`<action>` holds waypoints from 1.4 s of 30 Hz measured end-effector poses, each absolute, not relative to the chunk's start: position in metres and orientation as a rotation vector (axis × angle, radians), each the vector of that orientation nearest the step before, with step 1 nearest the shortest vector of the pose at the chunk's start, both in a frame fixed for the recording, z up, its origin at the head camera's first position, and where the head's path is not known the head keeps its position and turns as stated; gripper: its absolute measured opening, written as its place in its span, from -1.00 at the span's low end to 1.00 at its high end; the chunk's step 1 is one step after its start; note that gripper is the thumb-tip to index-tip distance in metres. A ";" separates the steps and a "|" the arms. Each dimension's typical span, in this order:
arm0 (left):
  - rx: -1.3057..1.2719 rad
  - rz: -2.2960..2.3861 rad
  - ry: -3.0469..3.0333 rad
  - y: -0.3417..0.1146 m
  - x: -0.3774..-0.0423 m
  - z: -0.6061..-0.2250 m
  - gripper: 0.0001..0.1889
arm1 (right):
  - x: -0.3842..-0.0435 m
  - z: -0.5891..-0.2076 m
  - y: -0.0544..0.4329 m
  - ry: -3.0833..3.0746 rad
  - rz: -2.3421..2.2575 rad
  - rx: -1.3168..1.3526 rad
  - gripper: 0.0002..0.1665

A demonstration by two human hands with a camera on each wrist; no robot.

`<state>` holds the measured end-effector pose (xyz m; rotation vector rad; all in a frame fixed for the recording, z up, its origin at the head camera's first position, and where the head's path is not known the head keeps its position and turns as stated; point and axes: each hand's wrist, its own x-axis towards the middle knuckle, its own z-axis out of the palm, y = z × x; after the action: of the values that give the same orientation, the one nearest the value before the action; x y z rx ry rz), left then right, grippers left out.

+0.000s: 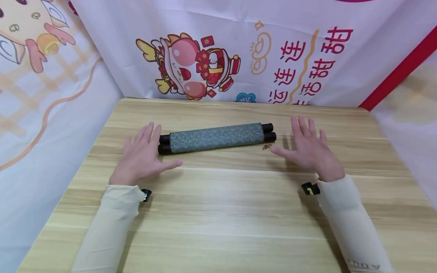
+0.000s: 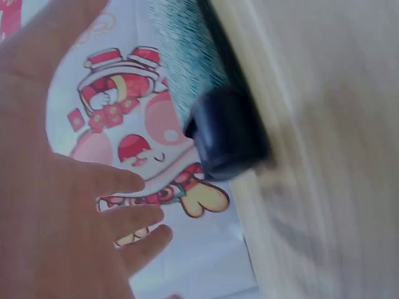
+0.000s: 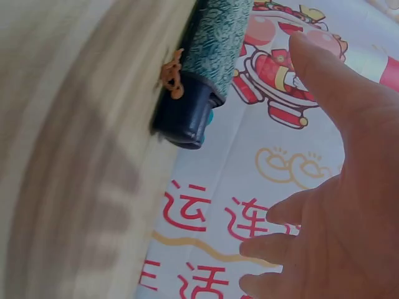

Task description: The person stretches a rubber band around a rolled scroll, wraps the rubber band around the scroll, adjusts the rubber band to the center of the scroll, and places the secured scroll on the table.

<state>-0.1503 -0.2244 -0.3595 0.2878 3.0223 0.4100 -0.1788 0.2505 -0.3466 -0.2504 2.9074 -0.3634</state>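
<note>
Scroll [image 1: 217,137] on worktop [image 1: 222,204], left hand [image 1: 138,159], right hand [image 1: 308,149] spread wide, empty; imo grip black ends [image 1: 165,149] evenly, mind cord [image 1: 267,146].

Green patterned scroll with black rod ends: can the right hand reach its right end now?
Probably yes: the right hand, open and empty, is beside the scroll, and nothing seems to block it; only a small, curled brown string lies near that end.

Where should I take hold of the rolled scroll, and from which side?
Probably by the black rod ends, from both sides: left hand at the left end, right hand at the right. The scroll lies crosswise on the table, and those ends jut past the patterned wrap.
</note>
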 end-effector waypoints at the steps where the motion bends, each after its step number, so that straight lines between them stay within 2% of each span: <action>1: 0.324 0.411 3.057 -0.222 -0.152 -0.358 0.35 | -0.180 -0.345 0.249 2.906 -0.364 -0.259 0.48; 7: 0.435 0.471 3.183 -0.206 -0.157 -0.349 0.00 | -0.188 -0.337 0.240 2.865 -0.435 -0.331 0.46; 10: 0.437 0.478 3.194 -0.198 -0.160 -0.346 -0.18 | -0.193 -0.335 0.235 2.873 -0.460 -0.378 0.33; 12: 0.438 0.503 3.182 -0.191 -0.162 -0.345 -0.28 | -0.197 -0.334 0.233 2.898 -0.476 -0.409 0.12; 17: 0.476 0.630 3.132 -0.170 -0.169 -0.347 -0.51 | -0.207 -0.340 0.233 2.901 -0.527 -0.450 -0.58; 21: 0.500 0.676 3.098 -0.155 -0.173 -0.348 -0.60 | -0.211 -0.351 0.233 2.859 -0.540 -0.473 -0.82; 42: 0.736 0.750 2.934 -0.127 -0.168 -0.358 -0.61 | -0.210 -0.366 0.220 2.836 -0.534 -0.526 -0.85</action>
<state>-0.1678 -0.1270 -0.3578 0.7360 2.9336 0.7498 -0.2102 0.2201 -0.3662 -0.5264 2.8363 -0.5343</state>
